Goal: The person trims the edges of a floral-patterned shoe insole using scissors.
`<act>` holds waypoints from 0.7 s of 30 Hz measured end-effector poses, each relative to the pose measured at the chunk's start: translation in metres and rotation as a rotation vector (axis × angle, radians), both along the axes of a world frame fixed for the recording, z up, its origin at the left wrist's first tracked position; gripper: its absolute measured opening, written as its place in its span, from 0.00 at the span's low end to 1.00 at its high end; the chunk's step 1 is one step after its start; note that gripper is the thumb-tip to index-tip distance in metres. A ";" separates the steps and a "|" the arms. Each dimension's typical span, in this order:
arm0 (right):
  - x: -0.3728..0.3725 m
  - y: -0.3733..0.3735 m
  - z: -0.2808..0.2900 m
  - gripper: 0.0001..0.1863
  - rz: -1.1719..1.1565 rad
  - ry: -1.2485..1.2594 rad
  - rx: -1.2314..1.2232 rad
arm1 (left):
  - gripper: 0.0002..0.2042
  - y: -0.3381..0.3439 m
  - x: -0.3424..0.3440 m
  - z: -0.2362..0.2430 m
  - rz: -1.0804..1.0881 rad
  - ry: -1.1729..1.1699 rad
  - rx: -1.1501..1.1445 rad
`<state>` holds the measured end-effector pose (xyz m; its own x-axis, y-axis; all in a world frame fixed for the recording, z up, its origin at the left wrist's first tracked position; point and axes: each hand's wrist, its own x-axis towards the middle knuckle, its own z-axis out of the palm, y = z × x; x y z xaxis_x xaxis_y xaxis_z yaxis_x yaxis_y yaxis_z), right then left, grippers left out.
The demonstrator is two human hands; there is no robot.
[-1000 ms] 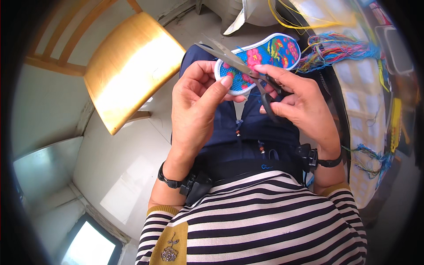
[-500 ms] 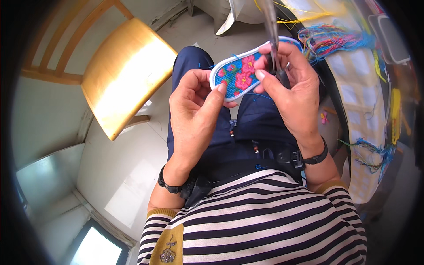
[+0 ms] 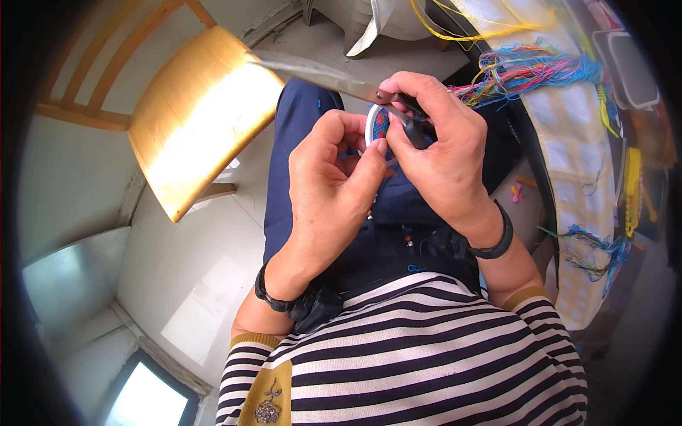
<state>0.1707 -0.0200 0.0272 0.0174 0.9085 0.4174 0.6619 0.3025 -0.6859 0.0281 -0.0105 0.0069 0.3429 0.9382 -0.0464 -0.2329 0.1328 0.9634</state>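
Observation:
Above my lap, my left hand [image 3: 328, 170] pinches an embroidered insole [image 3: 378, 124] between thumb and fingers. The insole is tilted almost edge-on, so only its white border and a bit of blue-and-red stitching show; the rest is hidden by my hands. My right hand [image 3: 449, 145] grips scissors [image 3: 337, 82] by their black handles, and the thumb and fingers lie close to the insole's edge. The scissor blades point left over the insole and look nearly closed. Whether my right fingers also hold the insole or a thread, I cannot tell.
On the right, a checked cloth [image 3: 568, 170] covers a surface bearing a bundle of coloured threads [image 3: 526, 74], yellow thread [image 3: 490, 32] and a smaller blue-green tangle [image 3: 597, 248]. A clear plastic box [image 3: 629, 67] lies at far right. A wooden chair [image 3: 206, 121] stands at left.
The insole has turned from showing its flowered face to nearly edge-on. The scissors have swung from pointing away to pointing left. My right hand has shifted left, closer to my left hand.

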 end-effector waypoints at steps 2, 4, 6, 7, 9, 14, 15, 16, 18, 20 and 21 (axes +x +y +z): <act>0.001 0.001 -0.002 0.17 0.014 -0.066 0.031 | 0.06 0.001 0.000 0.000 0.003 0.021 -0.005; -0.001 0.002 -0.004 0.17 0.017 0.069 -0.015 | 0.06 0.002 0.000 0.002 -0.006 0.001 -0.060; -0.001 0.003 -0.003 0.17 0.019 0.206 -0.061 | 0.06 0.003 -0.002 0.003 -0.016 -0.018 -0.115; 0.000 0.004 0.000 0.17 0.008 0.315 -0.154 | 0.07 0.004 -0.003 0.004 -0.034 -0.042 -0.127; 0.000 0.006 0.001 0.17 0.001 0.448 -0.228 | 0.07 0.003 -0.004 0.003 -0.053 -0.066 -0.141; 0.007 0.004 0.016 0.15 0.002 0.539 -0.357 | 0.07 0.007 -0.009 -0.002 -0.033 -0.090 -0.156; 0.010 0.004 0.020 0.13 0.001 0.603 -0.397 | 0.07 0.008 -0.009 -0.002 -0.001 -0.144 -0.173; 0.011 0.003 0.020 0.13 -0.007 0.607 -0.326 | 0.08 0.009 -0.011 -0.004 0.002 -0.165 -0.177; 0.018 0.000 0.032 0.13 -0.088 0.627 -0.346 | 0.08 0.012 -0.014 -0.001 -0.007 -0.243 -0.222; 0.032 -0.006 0.034 0.18 -0.052 0.811 -0.428 | 0.08 0.013 -0.016 -0.004 -0.001 -0.266 -0.234; 0.041 -0.010 0.037 0.21 -0.016 0.928 -0.497 | 0.09 0.015 -0.016 -0.005 0.002 -0.299 -0.248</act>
